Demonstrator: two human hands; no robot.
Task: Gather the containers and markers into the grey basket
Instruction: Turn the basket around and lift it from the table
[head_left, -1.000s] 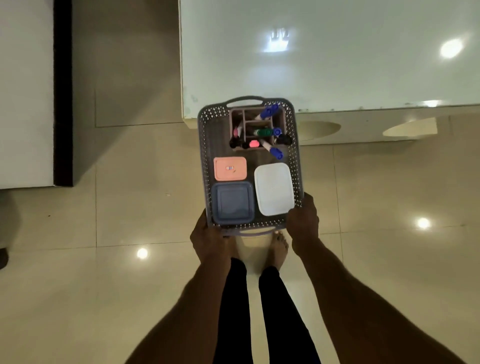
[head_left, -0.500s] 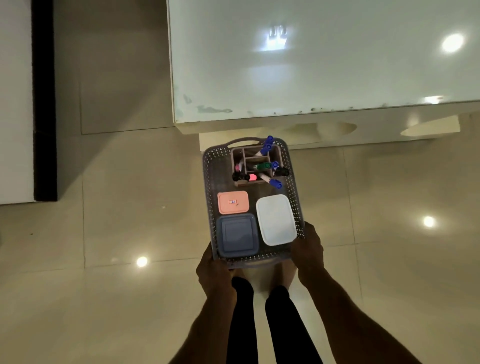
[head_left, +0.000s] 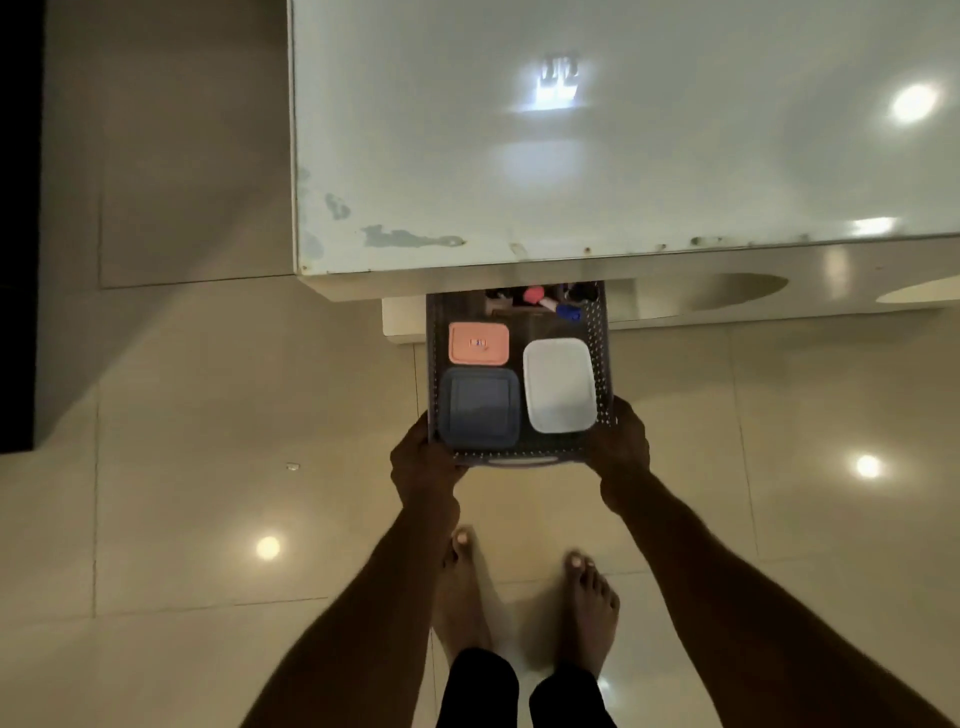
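I am seeing the far end of the basket (head_left: 602, 364) hiding under the bench (head_left: 571, 156) edge, so most of the markers (head_left: 545, 301) and whatever is holding them are going out of sight. The fingers of my left grip (head_left: 423, 462) and right grip (head_left: 621, 447) are hiding beneath the basket. The frame's lower edge is cutting off both my arms and legs.

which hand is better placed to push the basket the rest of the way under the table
Neither clearly. The left hand and right hand grip the grey basket at opposite near corners, so pushing with both looks steadiest.
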